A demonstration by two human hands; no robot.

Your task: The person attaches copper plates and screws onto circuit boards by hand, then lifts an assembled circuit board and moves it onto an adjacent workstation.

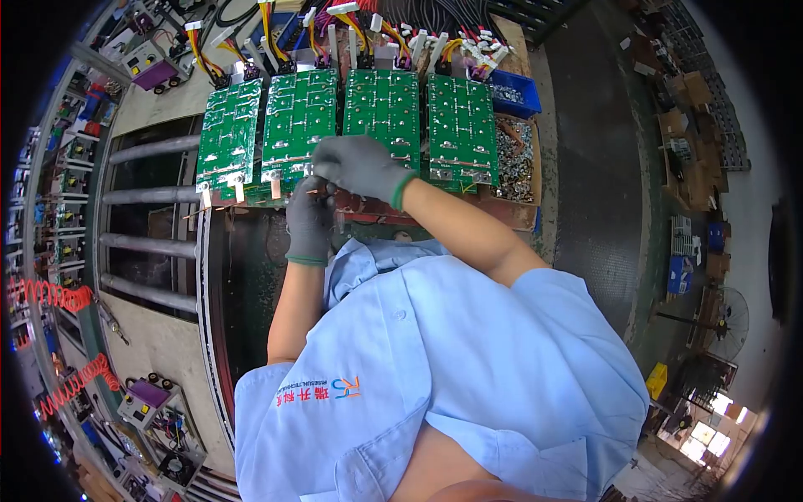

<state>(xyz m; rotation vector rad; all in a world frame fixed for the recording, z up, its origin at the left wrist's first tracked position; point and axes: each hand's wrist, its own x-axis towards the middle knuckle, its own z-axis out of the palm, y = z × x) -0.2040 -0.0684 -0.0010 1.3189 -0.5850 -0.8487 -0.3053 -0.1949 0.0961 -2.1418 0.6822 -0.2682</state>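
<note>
Both my hands wear grey gloves with green cuffs and meet at the near edge of a row of green circuit boards. My right hand [361, 167] is curled over the near ends of the second board [301, 109] and third board [382, 105]. Just below it, my left hand [309, 219] has its fingers bent together, almost touching the right. A small copper-coloured bit shows at the left fingertips; what either hand holds is hidden. Copper tabs [276, 186] stick out from the near edges of the left boards. A leftmost board [230, 125] and a rightmost board [462, 125] flank them.
Wire bundles with white connectors [345, 10] rise behind the boards. To the right are a blue bin [514, 94] and a box of metal nuts [517, 159]. Rollers [150, 196] lie at left, with a purple-topped device [150, 393] nearer and red coiled hoses [50, 294].
</note>
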